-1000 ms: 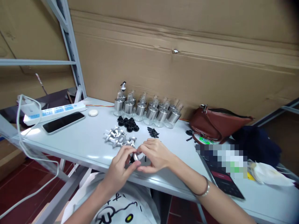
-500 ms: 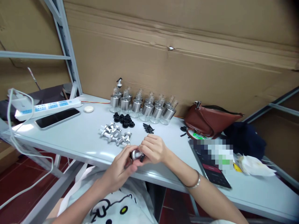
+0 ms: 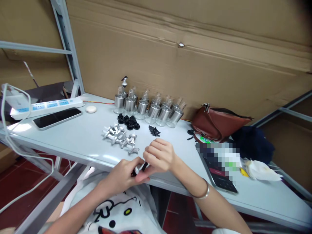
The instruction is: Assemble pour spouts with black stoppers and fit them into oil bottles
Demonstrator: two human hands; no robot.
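My left hand (image 3: pixel 123 175) and my right hand (image 3: pixel 159 156) meet at the table's front edge, fingers closed together on a small silver cap with a black piece (image 3: pixel 140 167) between them. Just beyond them lies a pile of silver spout parts (image 3: pixel 119 136). Farther back are several black round stoppers (image 3: pixel 128 121), a few small black pieces (image 3: pixel 154 130) and a row of glass bottles with silver collars (image 3: pixel 148 109).
On the white table (image 3: pixel 73 143), a phone (image 3: pixel 56 117), a power strip (image 3: pixel 44 106) and a white puck (image 3: pixel 91 109) lie at the left. A brown bag (image 3: pixel 216 125), a dark tablet (image 3: pixel 219 177) and crumpled white paper (image 3: pixel 260 170) sit at the right. Cardboard backs the table.
Both hands have drawn nearer the table's front edge with the small part, and the black piece now shows against the silver cap. The view has shifted slightly.
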